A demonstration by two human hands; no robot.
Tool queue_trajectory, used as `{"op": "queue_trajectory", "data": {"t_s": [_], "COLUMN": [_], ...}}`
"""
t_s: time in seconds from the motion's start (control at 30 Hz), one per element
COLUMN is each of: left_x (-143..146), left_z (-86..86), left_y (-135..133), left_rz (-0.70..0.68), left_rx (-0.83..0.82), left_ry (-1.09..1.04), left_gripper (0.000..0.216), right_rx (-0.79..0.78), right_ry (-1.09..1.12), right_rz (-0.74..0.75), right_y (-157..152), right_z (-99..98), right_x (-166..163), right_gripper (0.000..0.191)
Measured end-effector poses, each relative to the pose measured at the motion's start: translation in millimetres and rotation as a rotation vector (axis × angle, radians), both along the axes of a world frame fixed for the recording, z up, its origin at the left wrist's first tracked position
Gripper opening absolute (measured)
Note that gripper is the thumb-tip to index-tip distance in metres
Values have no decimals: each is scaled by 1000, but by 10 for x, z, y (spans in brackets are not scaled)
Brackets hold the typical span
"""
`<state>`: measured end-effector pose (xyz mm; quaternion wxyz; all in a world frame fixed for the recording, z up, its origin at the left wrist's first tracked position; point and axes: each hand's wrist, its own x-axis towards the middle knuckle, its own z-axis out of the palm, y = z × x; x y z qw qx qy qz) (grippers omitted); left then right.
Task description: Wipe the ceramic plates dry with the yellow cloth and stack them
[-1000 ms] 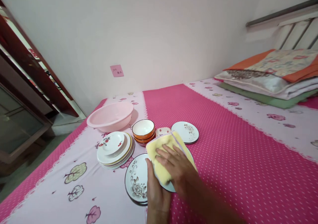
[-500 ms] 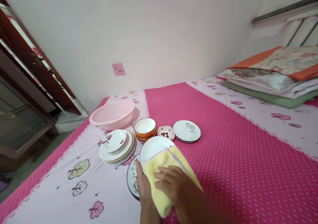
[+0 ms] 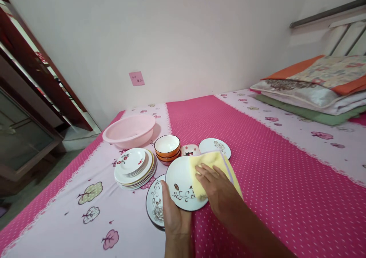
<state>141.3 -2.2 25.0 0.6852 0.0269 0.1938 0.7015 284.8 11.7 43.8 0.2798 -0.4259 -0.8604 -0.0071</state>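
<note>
Left hand (image 3: pixel 174 216): holds plate (image 3: pixel 178 178) at its 7 o'clock rim
Right hand (image 3: pixel 214 183): spread on cloth (image 3: pixel 211 159)
Cloth: over plate's 3 o'clock side, right hand nearer
Plate: round, 1 o'clock from left hand

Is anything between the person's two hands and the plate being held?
Yes, for the right hand: the yellow cloth lies between it and the right side of the plate. Nothing visible separates the left hand from the plate's lower left edge.
</note>
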Motion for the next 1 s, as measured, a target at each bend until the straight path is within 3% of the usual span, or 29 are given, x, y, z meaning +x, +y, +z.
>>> {"op": "queue_trajectory", "data": {"t_s": [0.1, 0.27, 0.33, 0.47, 0.6, 0.7, 0.8, 0.9, 1.0], "left_x": [-234, -587, -605, -475, -352, -293, -250, -217, -169], "left_z": [8, -48, -79, -48, 124, 221, 234, 215, 201], "left_y": [-6, -42, -39, -18, -39, -61, -70, -88, -121], "left_rz": [87, -270, -278, -140, -97, -14, 94, 51, -36], "left_rx": [-19, -4, 8, 57, 100, 80, 29, 55, 102], "left_ry": [66, 53, 49, 52, 85, 251, 499, 519, 402], "left_gripper": [66, 58, 57, 66, 58, 54, 57, 70, 80], "right_rx": [-117, -180, -95, 148, 178, -13, -503, -929, -1104], "right_ry": [27, 36, 9, 50, 235, 582, 1069, 1441, 1629], "right_rz": [139, 473, 456, 267, 254, 258, 126, 84, 134], "right_y": [-255, -447, -400, -305, -327, -330, -271, -162, -42], "right_z": [109, 248, 206, 50, 73, 220, 380, 446, 377], "right_x": [-98, -290, -292, -261, -234, -151, -7, 137, 203], "right_gripper": [46, 45, 50, 50, 38, 30, 27, 57, 74]}}
